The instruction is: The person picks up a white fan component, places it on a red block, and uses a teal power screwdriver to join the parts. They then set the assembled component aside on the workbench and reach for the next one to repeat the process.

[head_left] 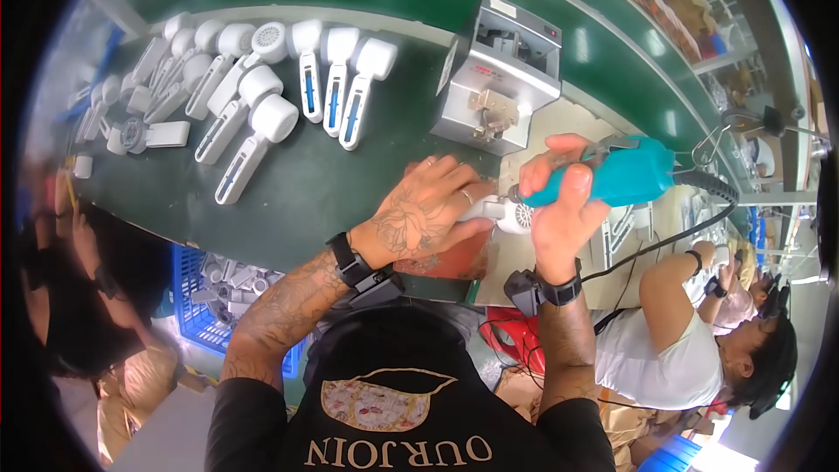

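My right hand [568,201] is wrapped round a teal electric screwdriver [629,173], its black cable running off to the right. The tool lies nearly level, with its tip pointing left at a white handheld unit with a round slotted head [514,217]. My left hand [428,208] grips that unit by its handle and holds it low over a reddish-brown mat [450,258]. Fingers cover most of the handle. Whether the tip is seated in a screw is too small to tell.
Many similar white units [262,118] lie in rows at the left of the green table [323,201]. A grey metal machine [498,79] stands beyond my hands. A blue crate [188,288] of white parts sits below the table's edge. Co-workers [664,332] are close on both sides.
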Demonstrator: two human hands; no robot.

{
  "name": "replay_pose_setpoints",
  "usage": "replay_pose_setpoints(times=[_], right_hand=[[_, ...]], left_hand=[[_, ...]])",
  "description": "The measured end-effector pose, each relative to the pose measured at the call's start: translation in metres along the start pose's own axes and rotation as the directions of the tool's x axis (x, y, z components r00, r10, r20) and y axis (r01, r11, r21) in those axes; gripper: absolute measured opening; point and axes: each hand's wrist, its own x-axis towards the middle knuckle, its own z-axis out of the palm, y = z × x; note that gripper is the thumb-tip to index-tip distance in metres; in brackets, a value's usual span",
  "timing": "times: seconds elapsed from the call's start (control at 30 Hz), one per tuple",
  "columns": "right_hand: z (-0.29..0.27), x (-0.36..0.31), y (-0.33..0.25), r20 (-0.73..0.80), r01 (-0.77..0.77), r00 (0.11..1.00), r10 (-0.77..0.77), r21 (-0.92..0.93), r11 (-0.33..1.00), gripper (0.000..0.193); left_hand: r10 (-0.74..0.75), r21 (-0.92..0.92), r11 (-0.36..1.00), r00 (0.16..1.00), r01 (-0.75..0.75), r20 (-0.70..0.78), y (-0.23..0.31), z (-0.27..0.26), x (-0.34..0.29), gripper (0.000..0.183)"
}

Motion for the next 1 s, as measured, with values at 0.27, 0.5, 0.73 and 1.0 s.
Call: replay_pose_setpoints(times=[0.27, 0.5, 0.73, 1.0], right_hand=[[-0.003, -0.006, 0.011, 0.01, -0.031, 0.999, 0.031, 0.034, 0.999, 0.06], [-0.004, -0.006, 0.006, 0.013, -0.026, 1.0, 0.024, 0.106, 0.994, 0.057], [-0.006, -0.01, 0.02, 0.044, -0.046, 0.998, 0.04, 0.147, 0.988, 0.047], [-0.005, -0.01, 0.028, 0.059, -0.051, 0.997, 0.041, 0.177, 0.983, 0.039]], left_hand=[[-0.028, -0.003, 1.0, 0.999, 0.028, 0.029, 0.003, -0.003, 0.0, 0.046], [-0.033, -0.013, 0.999, 0.999, 0.033, 0.032, 0.003, -0.003, 0.0, 0.046], [-0.027, -0.012, 1.0, 0.998, 0.028, 0.061, 0.005, -0.005, 0.002, 0.045], [-0.025, 0.022, 0.999, 0.998, 0.024, 0.06, 0.005, -0.005, 0.003, 0.045]])
